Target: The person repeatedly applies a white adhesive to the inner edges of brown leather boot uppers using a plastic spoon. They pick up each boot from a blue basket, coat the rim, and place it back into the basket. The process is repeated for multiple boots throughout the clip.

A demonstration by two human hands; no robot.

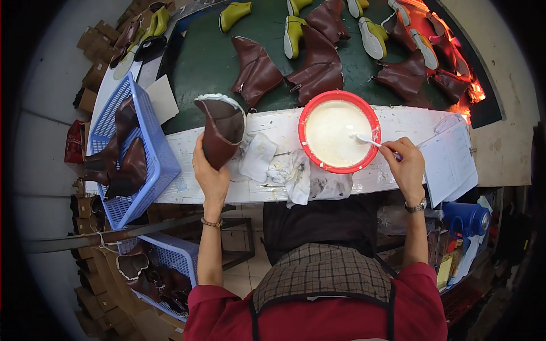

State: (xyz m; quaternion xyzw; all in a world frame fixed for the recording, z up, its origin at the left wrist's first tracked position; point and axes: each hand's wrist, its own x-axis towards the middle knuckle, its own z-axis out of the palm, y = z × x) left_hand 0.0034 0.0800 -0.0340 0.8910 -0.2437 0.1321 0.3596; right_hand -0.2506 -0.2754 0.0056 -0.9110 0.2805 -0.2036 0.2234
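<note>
Nearest to the person (318, 318), at nine o'clock, there is one blue plastic lattice basket (190, 257) below the table, with brown leather pieces (170, 278) which overlap too much for counting. At two o'clock is one blue plastic jug (458, 219).

At the white table (401, 122), the left hand (211, 177) grips one dark brown leather boot upper (219, 145), at eleven o'clock. Its long axis goes almost from six to twelve, the pale-edged opening at the far end. At one o'clock the right hand (405, 163) pinches one slim white-headed brush (371, 141), pointing to ten o'clock, over one round red-rimmed bowl (341, 169) of cream-white paste (330, 133). Whether the brush touches the paste, I cannot tell. From the right hand, the upper is between nine and ten o'clock, well apart; the bowl stands between, nearer to the right hand. Several crumpled white rags (259, 156) lie left of the bowl.

At ten o'clock, a second blue basket (162, 165) carries at least three brown uppers (131, 162). Farthest, on the dark green surface (196, 68), I count at least five yellow-green shoe forms (235, 16) and five brown uppers.
</note>
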